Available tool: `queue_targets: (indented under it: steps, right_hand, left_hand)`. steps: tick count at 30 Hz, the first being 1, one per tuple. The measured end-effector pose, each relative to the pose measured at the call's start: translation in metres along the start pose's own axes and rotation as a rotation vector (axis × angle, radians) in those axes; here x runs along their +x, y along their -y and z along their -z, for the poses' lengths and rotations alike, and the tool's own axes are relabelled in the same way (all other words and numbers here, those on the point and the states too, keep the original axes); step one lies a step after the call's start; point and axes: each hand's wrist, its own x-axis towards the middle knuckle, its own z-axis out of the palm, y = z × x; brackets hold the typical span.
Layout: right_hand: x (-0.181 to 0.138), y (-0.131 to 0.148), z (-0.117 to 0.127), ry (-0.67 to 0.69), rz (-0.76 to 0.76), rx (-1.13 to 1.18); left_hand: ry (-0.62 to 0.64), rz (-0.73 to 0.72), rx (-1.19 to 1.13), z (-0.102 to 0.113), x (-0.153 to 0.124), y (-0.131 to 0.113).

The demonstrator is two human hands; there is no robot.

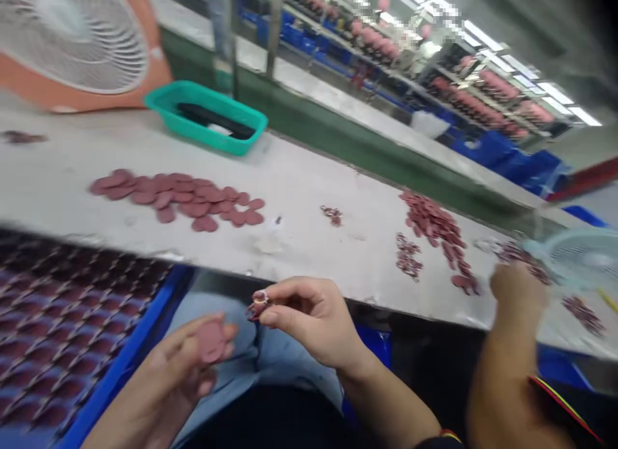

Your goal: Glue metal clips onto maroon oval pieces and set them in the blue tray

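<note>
A flat, round reddish-pink disc (211, 341) is gripped between the fingers and thumb of my left hand (178, 359), low over my lap. Just right of it, my right hand (313, 317) pinches a small dark-red part with a shiny metallic ring (259, 302) between thumb and fingertips. The two held pieces are apart. On the table beyond lies a spread pile of similar reddish discs (193, 195). A little cluster of small dark-red parts (333, 214) sits farther right. Blur hides the small part's finer shape.
A blue crate (159, 314) with rows of reddish pieces stands at my left. On the table (309, 179) are a green tray (207, 134) and an orange fan (96, 101). At right, a co-worker's arm (512, 339) reaches near more piles (434, 227) and a pale basket (579, 253).
</note>
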Motion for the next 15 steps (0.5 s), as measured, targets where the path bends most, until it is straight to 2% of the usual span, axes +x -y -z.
queue_targets:
  steps: [3, 8, 15]
  right_hand:
    - [-0.001, 0.002, -0.008, 0.086, 0.109, -0.184]
    - [-0.002, 0.003, -0.014, 0.142, 0.227, -0.366]
    - [-0.003, 0.003, -0.016, 0.176, 0.264, -0.463]
  left_hand:
    - [0.061, -0.008, -0.017, -0.015, -0.008, -0.004]
    - [0.226, -0.01, -0.014, -0.004, -0.006, 0.0]
    - [0.246, 0.023, -0.066, -0.003, -0.006, -0.001]
